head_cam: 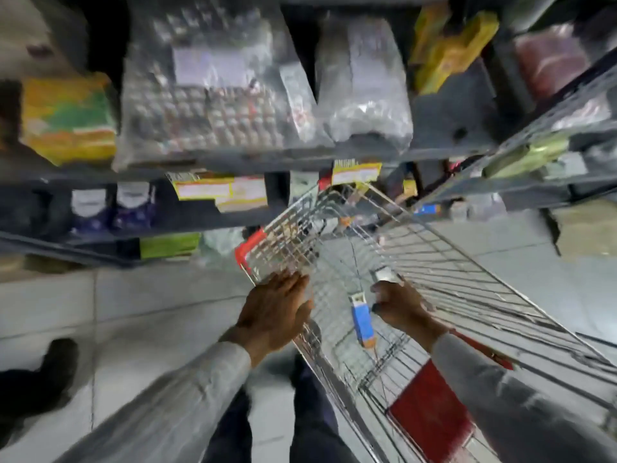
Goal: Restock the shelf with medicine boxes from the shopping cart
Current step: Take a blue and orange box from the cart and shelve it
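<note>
A wire shopping cart [467,272] stands against the grey shelf [233,162]. A blue medicine box [362,320] with an orange end lies on the cart's bottom. My right hand [399,305] is inside the cart, just right of the blue box, with its fingers closed on a small pale box [384,274] that sticks up above them; blur hides its details. My left hand [280,312] lies flat on the cart's left rim with fingers extended and nothing in it.
The shelf carries plastic-wrapped bundles of blister packs [207,95], yellow boxes [66,118] and purple packs [110,208] lower down. A red flap [430,416] sits at the cart's near end. A dark shoe [56,362] rests on the tiled floor at the left.
</note>
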The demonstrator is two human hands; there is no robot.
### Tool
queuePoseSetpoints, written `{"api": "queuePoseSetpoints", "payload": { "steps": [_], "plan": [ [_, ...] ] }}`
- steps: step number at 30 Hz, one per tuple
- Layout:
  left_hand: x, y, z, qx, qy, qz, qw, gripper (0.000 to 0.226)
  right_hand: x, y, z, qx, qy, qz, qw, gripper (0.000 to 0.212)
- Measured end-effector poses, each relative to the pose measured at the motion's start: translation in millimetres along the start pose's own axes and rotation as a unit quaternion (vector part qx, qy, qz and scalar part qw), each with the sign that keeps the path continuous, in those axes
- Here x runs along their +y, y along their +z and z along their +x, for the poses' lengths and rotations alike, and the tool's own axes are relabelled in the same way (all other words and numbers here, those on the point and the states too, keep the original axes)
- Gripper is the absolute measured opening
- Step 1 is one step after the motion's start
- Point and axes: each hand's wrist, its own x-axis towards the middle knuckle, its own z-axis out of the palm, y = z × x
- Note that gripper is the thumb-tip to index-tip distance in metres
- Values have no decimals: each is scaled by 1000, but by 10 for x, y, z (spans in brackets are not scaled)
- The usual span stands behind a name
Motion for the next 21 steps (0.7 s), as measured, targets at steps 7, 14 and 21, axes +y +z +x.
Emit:
{"api": "queuePoseSetpoints", "payload": {
  "steps": [7, 14, 21],
  "plan": [
    [-60, 110, 69, 8, 24, 18, 1000, 59, 772, 1199, 495, -18, 76, -10, 997, 46],
    [-98, 178, 78, 43, 39, 25, 998, 52, 1248, 1929, 1075, 29, 93, 1, 995, 47],
    [-45, 147, 21, 17, 14, 31, 999, 59, 623, 1243, 538, 81, 19, 8, 996, 30]
  ]
}}
